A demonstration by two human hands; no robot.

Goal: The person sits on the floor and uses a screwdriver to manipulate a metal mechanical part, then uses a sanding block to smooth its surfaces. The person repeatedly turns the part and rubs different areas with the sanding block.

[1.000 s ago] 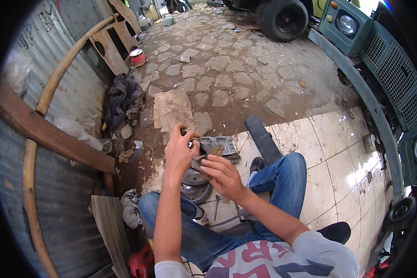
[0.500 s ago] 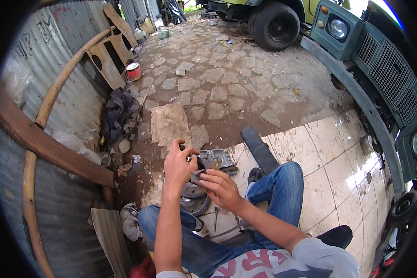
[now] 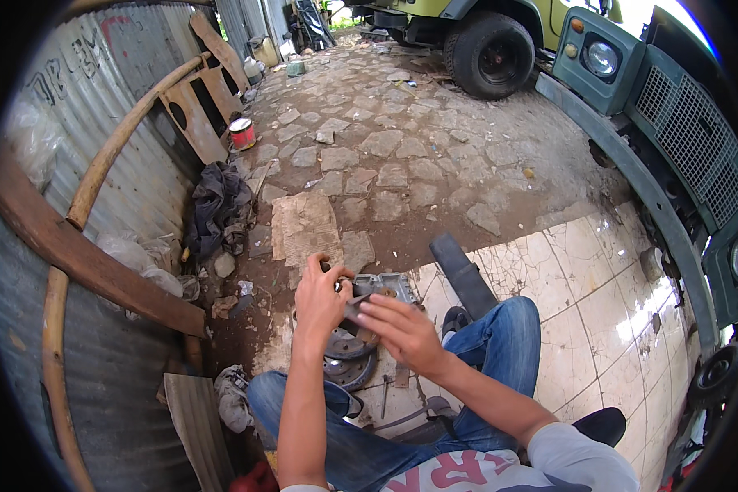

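Note:
My left hand (image 3: pixel 320 295) is closed around a dark metal part (image 3: pixel 369 289) with a brownish end; its exact kind is hard to make out. Against this part my right hand (image 3: pixel 406 332) presses a small dark grey sheet (image 3: pixel 354 312) that looks like sandpaper, its outstretched fingers blurred by motion. Both hands are raised above my lap. Beneath them lie round dark metal discs (image 3: pixel 351 371), partly covered by my hands. A grey case (image 3: pixel 395 283) sits just beyond the hands, and a thin metal rod tool (image 3: pixel 384 395) lies on the tiles nearer me.
A long dark pad (image 3: pixel 461 275) lies on cracked white tiles (image 3: pixel 570 283). Flattened cardboard (image 3: pixel 306 225) and dark cloth (image 3: pixel 221 205) lie ahead left. A red can (image 3: pixel 242 134) stands near the corrugated wall (image 3: pixel 131 123). Vehicles with a grey bumper (image 3: pixel 631 172) border the right.
My right hand has shifted slightly right and down along the metal part and now blurs. The left hand keeps its hold on the part. The whole view has tilted slightly.

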